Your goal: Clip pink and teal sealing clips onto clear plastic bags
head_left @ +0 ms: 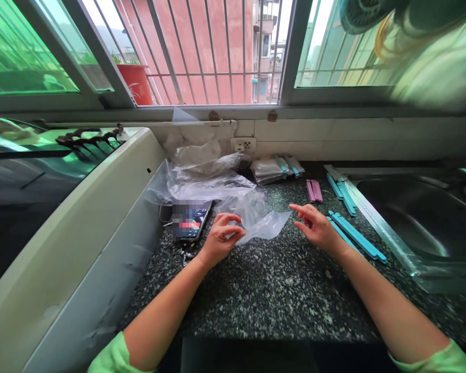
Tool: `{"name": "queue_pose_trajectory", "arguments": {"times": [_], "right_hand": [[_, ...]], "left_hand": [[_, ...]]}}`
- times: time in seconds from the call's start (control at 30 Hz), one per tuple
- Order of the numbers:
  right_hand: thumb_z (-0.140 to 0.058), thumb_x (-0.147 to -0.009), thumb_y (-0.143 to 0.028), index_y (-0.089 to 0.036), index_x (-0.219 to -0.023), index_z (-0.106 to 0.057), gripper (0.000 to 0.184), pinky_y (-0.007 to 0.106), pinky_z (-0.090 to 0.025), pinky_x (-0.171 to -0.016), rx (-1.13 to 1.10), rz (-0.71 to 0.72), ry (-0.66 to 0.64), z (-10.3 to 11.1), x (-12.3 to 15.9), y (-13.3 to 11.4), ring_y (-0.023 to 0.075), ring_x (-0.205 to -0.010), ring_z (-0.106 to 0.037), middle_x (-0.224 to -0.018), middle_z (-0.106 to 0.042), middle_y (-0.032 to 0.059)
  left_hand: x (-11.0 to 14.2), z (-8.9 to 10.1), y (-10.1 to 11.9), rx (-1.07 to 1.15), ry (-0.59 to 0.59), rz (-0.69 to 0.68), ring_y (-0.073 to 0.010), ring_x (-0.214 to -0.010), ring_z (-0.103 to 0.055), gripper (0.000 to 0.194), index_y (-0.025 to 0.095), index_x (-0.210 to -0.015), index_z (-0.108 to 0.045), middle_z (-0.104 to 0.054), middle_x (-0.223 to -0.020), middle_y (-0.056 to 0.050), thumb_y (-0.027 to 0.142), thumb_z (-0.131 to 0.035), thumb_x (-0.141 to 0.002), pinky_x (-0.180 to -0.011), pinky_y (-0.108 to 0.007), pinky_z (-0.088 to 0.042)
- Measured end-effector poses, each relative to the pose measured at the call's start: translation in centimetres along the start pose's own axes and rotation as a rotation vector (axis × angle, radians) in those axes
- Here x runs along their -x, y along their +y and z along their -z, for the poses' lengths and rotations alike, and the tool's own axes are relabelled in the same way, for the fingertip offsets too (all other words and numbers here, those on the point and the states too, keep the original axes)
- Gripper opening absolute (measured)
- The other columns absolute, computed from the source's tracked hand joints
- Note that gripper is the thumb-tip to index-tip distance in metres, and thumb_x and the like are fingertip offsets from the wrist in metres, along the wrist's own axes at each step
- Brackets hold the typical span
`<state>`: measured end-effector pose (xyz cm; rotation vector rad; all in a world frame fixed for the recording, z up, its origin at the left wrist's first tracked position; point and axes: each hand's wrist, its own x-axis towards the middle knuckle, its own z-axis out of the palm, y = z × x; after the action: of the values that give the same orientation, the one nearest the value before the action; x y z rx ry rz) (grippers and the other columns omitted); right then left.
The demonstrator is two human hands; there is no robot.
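Between the thumb and fingers of my left hand (224, 235) is pinched the edge of a clear plastic bag (270, 226), which stretches off to the right above the counter. My right hand (314, 226) hovers just beyond the bag's far corner, thumb and index finger apart, with nothing seen in it. Several flat blue strips (359, 235) lie beside and partly behind my right wrist. Farther back rest a small bundle of pink strips (314, 191) and more blue strips (344, 194). A loose heap of clear plastic bags (213, 176) fills the area behind my left hand.
A phone (192, 220) lies left of my left hand, with a beaded string (187, 256) near it. Packed bags with blue strips (277, 169) sit against the back wall, near a socket (244, 145). A sink (411, 207) borders the speckled counter (264, 295); a white appliance (112, 207) stands left.
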<state>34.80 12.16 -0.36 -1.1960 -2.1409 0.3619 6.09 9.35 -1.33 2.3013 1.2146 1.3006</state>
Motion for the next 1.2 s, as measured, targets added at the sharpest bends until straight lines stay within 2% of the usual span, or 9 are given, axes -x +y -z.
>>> {"name": "queue_pose_trajectory", "arguments": {"times": [0.1, 0.23, 0.43, 0.53, 0.73, 0.8, 0.97, 1.1, 1.2], "right_hand": [[-0.046, -0.084, -0.029, -0.024, -0.101, -0.065, 0.026, 0.025, -0.041, -0.064, 0.220, 0.128, -0.038, 0.3, 0.0, 0.2, 0.0140, -0.070, -0.050, -0.084, -0.056, 0.0051], [-0.042, -0.087, -0.028, -0.021, -0.078, -0.069, 0.029, 0.024, -0.038, -0.064, 0.453, 0.184, -0.022, 0.2, -0.1, 0.4, 0.0152, -0.073, -0.051, -0.075, -0.058, 0.0059], [-0.044, -0.087, -0.024, -0.019, -0.070, -0.066, 0.029, 0.023, -0.035, -0.063, 0.588, 0.255, 0.054, -0.2, -0.2, 1.2, 0.0146, -0.073, -0.051, -0.072, -0.060, 0.0045], [-0.046, -0.086, -0.024, -0.019, -0.067, -0.064, 0.028, 0.023, -0.034, -0.062, 0.615, 0.246, 0.103, -0.3, -0.3, 1.7, 0.0140, -0.071, -0.050, -0.070, -0.060, 0.0036], [-0.048, -0.085, -0.023, -0.018, -0.067, -0.063, 0.024, 0.022, -0.033, -0.061, 0.648, 0.201, 0.129, -0.3, -0.4, 2.2, 0.0137, -0.069, -0.050, -0.070, -0.060, 0.0031], [-0.048, -0.084, -0.022, -0.018, -0.067, -0.063, 0.024, 0.022, -0.034, -0.061, 0.644, 0.193, 0.131, -0.3, -0.3, 2.2, 0.0137, -0.070, -0.051, -0.070, -0.060, 0.0033], [-0.047, -0.085, -0.021, -0.017, -0.067, -0.063, 0.024, 0.023, -0.033, -0.062, 0.652, 0.194, 0.103, -0.4, -0.2, 1.9, 0.0141, -0.071, -0.051, -0.071, -0.060, 0.0039], [-0.045, -0.086, -0.022, -0.017, -0.067, -0.062, 0.026, 0.024, -0.032, -0.063, 0.666, 0.208, 0.067, -0.6, -0.3, 1.7, 0.0147, -0.072, -0.050, -0.071, -0.060, 0.0044], [-0.045, -0.085, -0.022, -0.017, -0.067, -0.062, 0.025, 0.024, -0.031, -0.063, 0.691, 0.202, 0.045, -0.5, -0.3, 1.8, 0.0148, -0.072, -0.050, -0.071, -0.060, 0.0043]], "left_hand": [[0.0, -0.2, 0.4, -0.011, -0.005, -0.054, -0.0167, -0.088, -0.050, 0.014, 0.021, -0.068, -0.067, -0.062, -0.087, -0.004, 0.022, -0.058, -0.079, -0.081, -0.033, -0.043], [0.1, -0.3, 0.5, 0.006, 0.034, -0.056, -0.0160, -0.085, -0.051, 0.012, 0.021, -0.069, -0.067, -0.062, -0.083, -0.004, 0.021, -0.059, -0.078, -0.078, -0.032, -0.043], [0.1, -0.1, 0.5, 0.099, 0.163, -0.043, -0.0138, -0.077, -0.051, 0.007, 0.020, -0.072, -0.067, -0.060, -0.073, -0.002, 0.020, -0.062, -0.077, -0.072, -0.028, -0.044], [0.1, 0.0, 0.7, 0.119, 0.203, -0.052, -0.0134, -0.075, -0.052, 0.006, 0.020, -0.073, -0.067, -0.060, -0.072, -0.002, 0.019, -0.062, -0.076, -0.069, -0.027, -0.044], [0.3, 0.2, 1.5, 0.116, 0.163, -0.122, -0.0135, -0.076, -0.051, 0.008, 0.020, -0.075, -0.067, -0.060, -0.074, -0.002, 0.018, -0.060, -0.078, -0.070, -0.028, -0.043], [0.2, 0.4, 1.5, 0.117, 0.100, -0.094, -0.0139, -0.076, -0.051, 0.011, 0.019, -0.071, -0.066, -0.060, -0.074, -0.003, 0.022, -0.059, -0.079, -0.071, -0.029, -0.043], [0.4, 0.3, 1.4, 0.196, -0.082, 0.102, -0.0149, -0.072, -0.051, 0.041, 0.015, -0.061, -0.062, -0.056, -0.069, -0.004, 0.048, -0.048, -0.081, -0.069, -0.029, -0.041], [0.7, -0.4, 2.0, 0.226, -0.017, 0.286, -0.0131, -0.067, -0.049, 0.037, 0.014, -0.060, -0.061, -0.051, -0.064, -0.001, 0.044, -0.051, -0.081, -0.065, -0.026, -0.040], [0.9, -0.6, 2.6, 0.217, 0.050, 0.242, -0.0115, -0.066, -0.049, 0.026, 0.015, -0.065, -0.064, -0.050, -0.066, -0.001, 0.032, -0.054, -0.082, -0.062, -0.024, -0.040]]}}
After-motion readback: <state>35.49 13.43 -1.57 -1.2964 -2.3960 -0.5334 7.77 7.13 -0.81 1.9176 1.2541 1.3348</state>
